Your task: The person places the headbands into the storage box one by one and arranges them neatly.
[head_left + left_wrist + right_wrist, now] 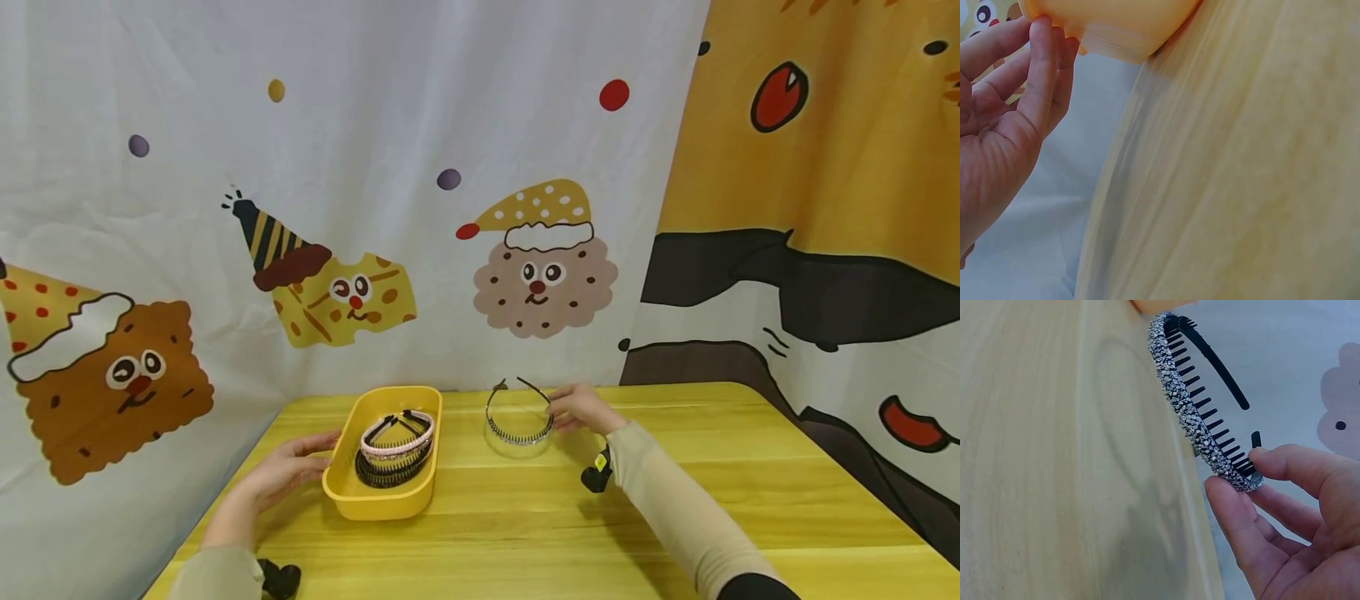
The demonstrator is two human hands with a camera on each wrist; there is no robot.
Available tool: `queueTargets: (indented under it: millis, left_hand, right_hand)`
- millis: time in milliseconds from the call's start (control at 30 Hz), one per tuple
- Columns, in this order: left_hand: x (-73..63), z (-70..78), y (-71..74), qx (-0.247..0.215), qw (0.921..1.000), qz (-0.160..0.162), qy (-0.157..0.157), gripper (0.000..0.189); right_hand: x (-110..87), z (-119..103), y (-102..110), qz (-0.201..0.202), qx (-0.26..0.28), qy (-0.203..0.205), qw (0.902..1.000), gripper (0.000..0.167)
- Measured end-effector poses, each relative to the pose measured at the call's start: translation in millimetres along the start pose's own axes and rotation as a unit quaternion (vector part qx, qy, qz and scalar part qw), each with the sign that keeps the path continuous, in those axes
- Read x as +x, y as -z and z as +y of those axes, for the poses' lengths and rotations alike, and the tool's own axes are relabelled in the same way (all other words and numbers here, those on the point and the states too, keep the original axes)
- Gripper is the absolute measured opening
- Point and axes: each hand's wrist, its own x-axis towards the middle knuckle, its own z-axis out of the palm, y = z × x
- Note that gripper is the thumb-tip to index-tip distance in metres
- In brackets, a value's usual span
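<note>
In the right wrist view, my right hand (583, 409) pinches one end of a headband (1188, 409) between thumb and fingers. The band is black with comb teeth inside and a silvery glittering outer face. It is held above the table, its ends pointing to the back in the head view. At the left, my left hand (288, 468) touches the outer left side of a yellow plastic basket (384, 507) with its fingertips, just under the rim. Inside the basket lie several headbands, among them a pink one (401, 447) on top and dark toothed ones (390, 478) beneath.
The yellow wood-grain table (510, 542) ends at a white cartoon curtain (450, 350) behind it. Black wrist-worn devices show below the right hand and at the left sleeve. A shadow of the headband falls on the table.
</note>
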Motion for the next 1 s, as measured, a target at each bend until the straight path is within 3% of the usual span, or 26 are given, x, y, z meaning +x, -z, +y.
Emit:
queueTargets:
  millis: [367, 767, 1000]
  left_hand:
    - [1.0, -4.7, 3.1, -0.001, 1.0, -0.003, -0.005, 0.064]
    - [1.8, -2.1, 2.0, 0.003, 1.0, -0.001, -0.001, 0.065]
    - [1.1, -1.7, 1.1, -0.002, 1.0, -0.006, -0.002, 0.064]
  right_hand:
    - [0.0, -1, 9, 0.007, 0.027, 0.016, 0.9995, 0.051]
    - [-9.4, 4, 15, -0.007, 0.022, 0.034, 0.9992, 0.05]
    - [-12.2, 3, 16, 0.012, 0.031, 0.019, 0.9993, 0.05]
